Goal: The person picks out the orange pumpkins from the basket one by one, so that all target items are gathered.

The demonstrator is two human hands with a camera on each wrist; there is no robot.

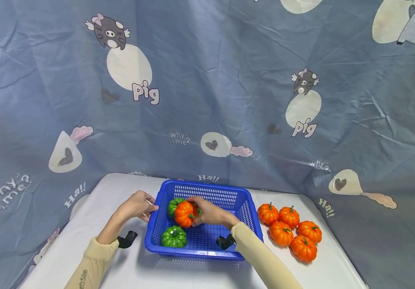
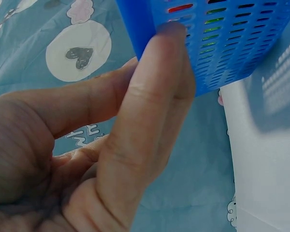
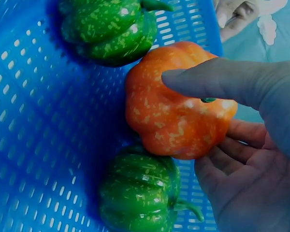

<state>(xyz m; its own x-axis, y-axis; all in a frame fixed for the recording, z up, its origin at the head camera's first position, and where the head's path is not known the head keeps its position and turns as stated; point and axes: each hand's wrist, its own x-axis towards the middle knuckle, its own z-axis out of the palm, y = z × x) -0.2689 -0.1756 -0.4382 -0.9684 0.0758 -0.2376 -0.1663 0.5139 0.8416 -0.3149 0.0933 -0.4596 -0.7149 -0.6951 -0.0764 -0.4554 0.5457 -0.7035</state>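
Note:
A blue plastic basket (image 1: 203, 253) with slotted walls stands on the white table. My left hand (image 1: 136, 205) pinches its left rim; in the left wrist view a finger (image 2: 152, 87) lies against the outer wall. Inside the basket my right hand (image 1: 210, 212) holds an orange pumpkin (image 1: 183, 214), the thumb across its speckled skin (image 3: 169, 116) and the other fingers beneath. Two green pumpkins lie in the basket's left part: one (image 1: 173, 237) near the front, another (image 1: 171, 205) behind, partly hidden by the orange one.
Right of the basket several orange pumpkins (image 1: 281, 233) sit grouped on the white table (image 1: 127, 269). A blue-grey cloth (image 1: 193, 80) printed with pigs hangs behind the table. Each wrist wears a black device (image 1: 127, 239).

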